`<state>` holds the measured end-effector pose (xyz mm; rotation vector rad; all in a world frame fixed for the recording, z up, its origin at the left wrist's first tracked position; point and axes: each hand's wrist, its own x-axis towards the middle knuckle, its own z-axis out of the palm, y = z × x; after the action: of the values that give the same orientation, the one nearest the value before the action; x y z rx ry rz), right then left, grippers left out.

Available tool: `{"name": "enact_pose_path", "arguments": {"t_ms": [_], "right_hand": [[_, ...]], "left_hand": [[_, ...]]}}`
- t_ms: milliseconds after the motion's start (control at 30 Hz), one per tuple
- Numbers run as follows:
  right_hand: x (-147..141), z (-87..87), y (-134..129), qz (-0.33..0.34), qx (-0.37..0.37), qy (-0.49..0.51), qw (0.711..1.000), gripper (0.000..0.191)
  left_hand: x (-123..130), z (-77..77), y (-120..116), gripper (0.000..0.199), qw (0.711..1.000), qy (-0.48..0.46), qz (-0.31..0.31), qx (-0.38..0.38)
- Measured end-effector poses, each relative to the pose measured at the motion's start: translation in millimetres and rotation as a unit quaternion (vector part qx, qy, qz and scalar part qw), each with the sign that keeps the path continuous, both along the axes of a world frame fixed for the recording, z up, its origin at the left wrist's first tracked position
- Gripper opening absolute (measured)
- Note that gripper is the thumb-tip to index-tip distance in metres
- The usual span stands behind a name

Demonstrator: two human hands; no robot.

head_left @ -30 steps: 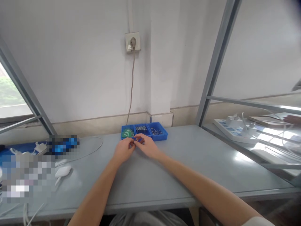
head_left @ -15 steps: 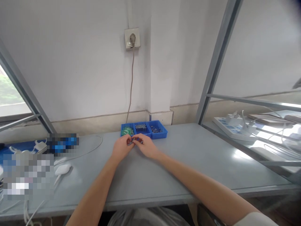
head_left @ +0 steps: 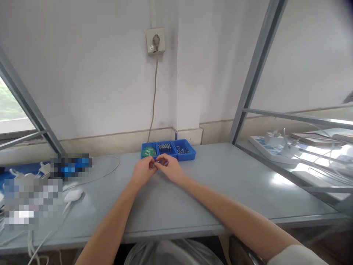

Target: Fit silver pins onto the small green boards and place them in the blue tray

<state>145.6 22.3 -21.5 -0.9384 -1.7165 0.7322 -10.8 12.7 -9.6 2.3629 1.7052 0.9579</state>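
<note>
My left hand [head_left: 142,171] and my right hand [head_left: 170,168] meet at the fingertips over the grey table, just in front of three blue bins. Both are closed in a pinch around something small, mostly hidden by the fingers, that I cannot make out. Behind my left hand, the left blue bin [head_left: 142,146] holds green pieces [head_left: 149,151]. In the middle bin [head_left: 173,151] stand several small metal cylinders [head_left: 164,147] in rows. Loose small metal parts [head_left: 182,151] lie scattered in the right bin [head_left: 193,154].
White cables and a white adapter [head_left: 73,196] lie on the table [head_left: 220,184] at the left, beside blurred-out items. A grey metal frame [head_left: 256,70] rises at the right, with a white power strip [head_left: 271,150] beyond it. A plugged cord [head_left: 154,92] hangs from the wall socket [head_left: 150,36].
My right index finger and thumb have shifted slightly at the pinch. Both hands stay together in the same place, and the view has tilted a little.
</note>
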Motion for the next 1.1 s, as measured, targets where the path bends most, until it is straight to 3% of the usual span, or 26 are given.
{"name": "enact_pose_path", "arguments": {"t_ms": [267,967,1100], "right_hand": [[-0.3,3.9,-2.2,0.012,0.037,-0.055,0.998,0.014],[1.8,6.7,-3.6,-0.011,-0.004,-0.049,0.999,0.013],[9.9,15.4,0.4,-0.036,0.033,-0.069,0.996,0.014]], "left_hand": [[-1.4,-0.2,0.2,0.015,1.000,0.015,-0.001,-0.001],[-0.1,0.7,-2.0,0.014,0.999,0.027,0.026,-0.024],[0.3,3.4,-5.6,0.029,0.999,0.010,0.027,-0.032]]}}
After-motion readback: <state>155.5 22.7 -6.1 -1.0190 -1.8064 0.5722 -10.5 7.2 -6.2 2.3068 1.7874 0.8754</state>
